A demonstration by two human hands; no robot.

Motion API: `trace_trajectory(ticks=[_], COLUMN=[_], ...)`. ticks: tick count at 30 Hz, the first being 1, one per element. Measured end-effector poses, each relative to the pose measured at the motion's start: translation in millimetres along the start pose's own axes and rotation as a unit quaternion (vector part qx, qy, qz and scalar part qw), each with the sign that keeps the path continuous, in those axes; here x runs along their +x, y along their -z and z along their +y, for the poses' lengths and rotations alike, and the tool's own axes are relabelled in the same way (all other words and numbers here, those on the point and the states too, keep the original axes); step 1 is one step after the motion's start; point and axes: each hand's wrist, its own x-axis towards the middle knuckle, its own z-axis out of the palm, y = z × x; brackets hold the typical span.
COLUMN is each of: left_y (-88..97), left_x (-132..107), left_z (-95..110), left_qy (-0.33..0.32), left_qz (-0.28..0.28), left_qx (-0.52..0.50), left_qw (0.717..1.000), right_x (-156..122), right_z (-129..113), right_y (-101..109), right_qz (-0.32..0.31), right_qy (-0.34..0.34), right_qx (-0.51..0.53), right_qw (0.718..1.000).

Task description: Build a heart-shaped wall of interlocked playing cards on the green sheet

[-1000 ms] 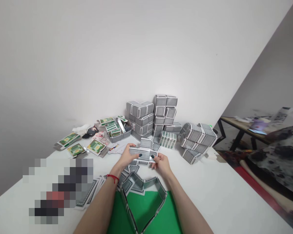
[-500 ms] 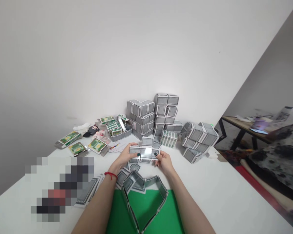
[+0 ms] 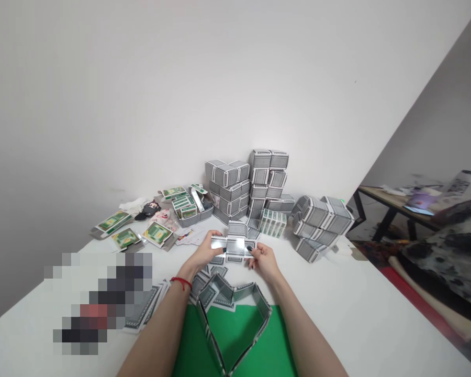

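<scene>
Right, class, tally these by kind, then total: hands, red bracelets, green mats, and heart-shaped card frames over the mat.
Hands: 2, the left hand and right hand
Red bracelet: 1
Green mat: 1
Heart-shaped card frame: 1
Total: 5

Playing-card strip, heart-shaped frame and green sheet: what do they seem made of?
Playing-card strip: likely coated card or plastic, glossy, given its bright glare.
Heart-shaped frame: apparently similar cards, faintly shiny, judging by patterned, white-edged panels.
Green sheet: matte-looking, evenly coloured; paper, felt or foam, cannot tell.
</scene>
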Motion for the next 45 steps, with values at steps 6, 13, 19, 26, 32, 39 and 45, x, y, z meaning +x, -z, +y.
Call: trace_trajectory(ticks=[6,13,19,26,32,39,45], left_y=[-3.3,-4.3,-3.0,-3.8,-6.0,-6.0,-8.5], left_x=[2.9,1.4,2.0,4.3,3.6,4.2,-0.9], left_z=[-2.9,0.4,1.5,-1.7,-0.1,-1.5,3.7], left_qy=[0.002,0.002,-0.017,-0.038,-0.013,-0.030,-0.036], left_qz=[0.017,0.016,0.031,0.052,0.057,0.068,0.013], left_qx=[0.026,0.017,0.025,0.004,0.009,0.007,-0.049], left_qw=[1.000,1.000,0.999,0.998,0.998,0.997,0.998], right_x=[0.7,1.4,5.1,3.9,4.0,3.7,4.8], right_z=[2.6,2.5,4.4,2.0,0.9,-1.3,0.5], right_y=[-1.4,-2.4,1.4,0.7,-0.3,-0.4,2.3], right_qz=[-0.012,-0.038,-0.048,-0.048,-0.048,-0.052,-0.038], right_qy=[-0.005,-0.017,-0.005,-0.032,-0.040,-0.036,-0.029], right_qx=[-0.026,-0.021,-0.006,-0.011,-0.011,0.013,0.038], right_qw=[1.000,0.999,0.999,0.998,0.998,0.998,0.998])
